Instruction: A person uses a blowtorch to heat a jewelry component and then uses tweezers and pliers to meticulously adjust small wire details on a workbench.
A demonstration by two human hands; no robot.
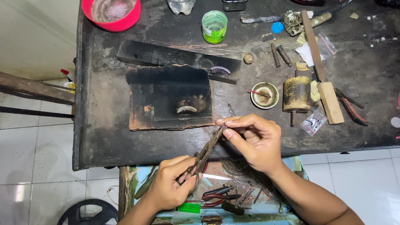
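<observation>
My left hand (168, 187) grips the handles of a pair of rusty, long-nosed pliers (205, 153) that slant up to the right over the front edge of the dark workbench (104, 137). My right hand (254, 141) pinches a tiny piece at the pliers' tip (223, 126) between thumb and forefinger; the piece is too small to make out. Just above the tip lies a scorched black board (166, 98) with a pale curved coil (186, 109) on it.
On the bench stand a pink bowl (111, 12), a green cup (214, 26), a small brass dish (264, 95), a worn cylinder (296, 93), a wooden-handled file (323, 75) and red-handled pliers (352, 109). An open drawer (225, 196) below holds several tools.
</observation>
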